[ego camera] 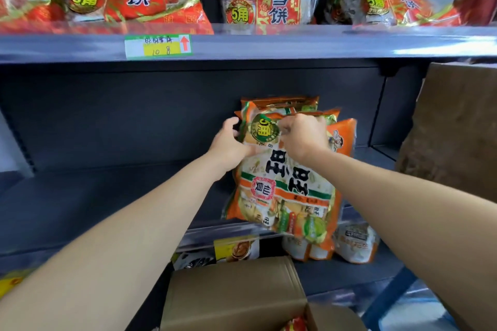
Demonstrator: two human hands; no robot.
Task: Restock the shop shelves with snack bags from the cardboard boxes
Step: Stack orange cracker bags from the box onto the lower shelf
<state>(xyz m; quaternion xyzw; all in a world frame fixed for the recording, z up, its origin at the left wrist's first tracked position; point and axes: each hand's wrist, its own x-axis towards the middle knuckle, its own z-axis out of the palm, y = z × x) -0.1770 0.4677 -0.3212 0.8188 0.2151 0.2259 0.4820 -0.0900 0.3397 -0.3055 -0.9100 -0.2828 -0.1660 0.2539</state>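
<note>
Left grip (228, 142) curls round edge, right grip (302, 134) pinches top of orange 旺旺 bag (282, 191), "5角" badge, on mid shelf (107, 196). Price tag (158, 46) above: "10 8".

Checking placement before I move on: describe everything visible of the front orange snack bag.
The front orange snack bag is glossy orange-and-white plastic with a round green badge, green band and black characters. It stands before like bags on the middle shelf, bottom overhanging the edge. The left hand grips its left side; the right hand pinches its top.
</note>
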